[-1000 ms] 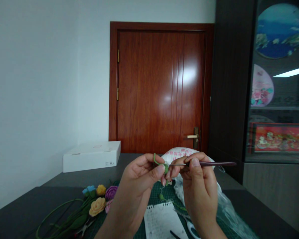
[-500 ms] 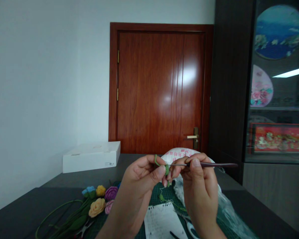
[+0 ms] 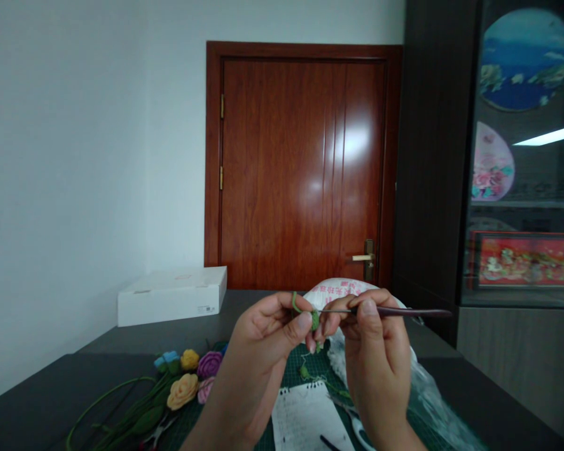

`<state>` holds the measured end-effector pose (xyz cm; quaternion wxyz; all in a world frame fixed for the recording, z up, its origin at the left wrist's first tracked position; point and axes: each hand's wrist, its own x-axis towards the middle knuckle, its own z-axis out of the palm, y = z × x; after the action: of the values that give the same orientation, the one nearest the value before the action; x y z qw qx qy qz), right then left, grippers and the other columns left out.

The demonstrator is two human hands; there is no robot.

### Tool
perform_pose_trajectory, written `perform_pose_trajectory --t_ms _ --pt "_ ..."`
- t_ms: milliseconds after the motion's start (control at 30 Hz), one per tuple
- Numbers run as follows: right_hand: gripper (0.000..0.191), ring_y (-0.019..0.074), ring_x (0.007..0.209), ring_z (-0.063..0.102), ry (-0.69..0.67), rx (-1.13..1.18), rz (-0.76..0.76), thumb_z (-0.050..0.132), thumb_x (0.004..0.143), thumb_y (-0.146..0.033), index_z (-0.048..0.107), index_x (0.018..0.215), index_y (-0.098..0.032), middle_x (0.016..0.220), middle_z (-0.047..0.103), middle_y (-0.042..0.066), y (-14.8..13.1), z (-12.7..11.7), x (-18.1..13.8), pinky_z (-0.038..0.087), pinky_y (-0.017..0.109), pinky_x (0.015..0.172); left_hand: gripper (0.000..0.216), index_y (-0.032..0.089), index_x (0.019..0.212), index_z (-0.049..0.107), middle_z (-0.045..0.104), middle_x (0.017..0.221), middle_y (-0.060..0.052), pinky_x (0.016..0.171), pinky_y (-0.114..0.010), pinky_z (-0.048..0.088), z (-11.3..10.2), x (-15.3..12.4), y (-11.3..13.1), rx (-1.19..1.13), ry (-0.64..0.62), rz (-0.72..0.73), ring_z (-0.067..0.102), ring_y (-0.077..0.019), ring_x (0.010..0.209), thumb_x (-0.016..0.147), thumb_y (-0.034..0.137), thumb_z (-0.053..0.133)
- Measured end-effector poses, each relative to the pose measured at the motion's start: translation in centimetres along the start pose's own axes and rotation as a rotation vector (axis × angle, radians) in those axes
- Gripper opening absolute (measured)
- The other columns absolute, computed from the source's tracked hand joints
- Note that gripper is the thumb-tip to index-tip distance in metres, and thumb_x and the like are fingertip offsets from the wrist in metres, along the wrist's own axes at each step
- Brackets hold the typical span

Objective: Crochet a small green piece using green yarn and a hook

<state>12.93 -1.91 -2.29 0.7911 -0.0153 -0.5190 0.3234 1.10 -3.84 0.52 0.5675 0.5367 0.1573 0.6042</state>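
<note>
Between the thumb and fingers of my left hand is a small piece of green crochet work. Green yarn loops over that hand's index finger. My right hand grips a crochet hook by its dark handle, held nearly level. The hook's thin metal shaft points left, and its tip meets the top of the green piece. Both hands are raised above the table, close together. Fingers partly hide the green piece, and the exact position of the hook's tip in the stitches is too small to tell.
Crocheted flowers with green stems lie at left, scissors beside them. Below my hands are a notepad, a pen and white-handled scissors on a green cutting mat. Behind stand a white plastic bag and a white box.
Almost nothing differs. The handle end of the crochet hook has shifted very slightly to the right and down; both hands keep their places.
</note>
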Motion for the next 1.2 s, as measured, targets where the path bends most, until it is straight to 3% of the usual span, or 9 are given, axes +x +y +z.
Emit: perform_pose_trajectory --t_ms 1200 --pt "0.021 0.0098 0.053 0.061 -0.032 0.019 0.028 0.044 0.107 -0.025 0.054 0.087 -0.023 0.065 0.062 -0.006 -0.23 -0.16 0.22 0.055 0.023 0.055 0.006 0.013 0.081 0.072 0.067 0.073 -0.004 0.066 -0.028 0.044 -0.01 0.23 -0.17 -0.013 -0.043 0.022 0.057 -0.0153 0.069 0.083 0.017 0.075"
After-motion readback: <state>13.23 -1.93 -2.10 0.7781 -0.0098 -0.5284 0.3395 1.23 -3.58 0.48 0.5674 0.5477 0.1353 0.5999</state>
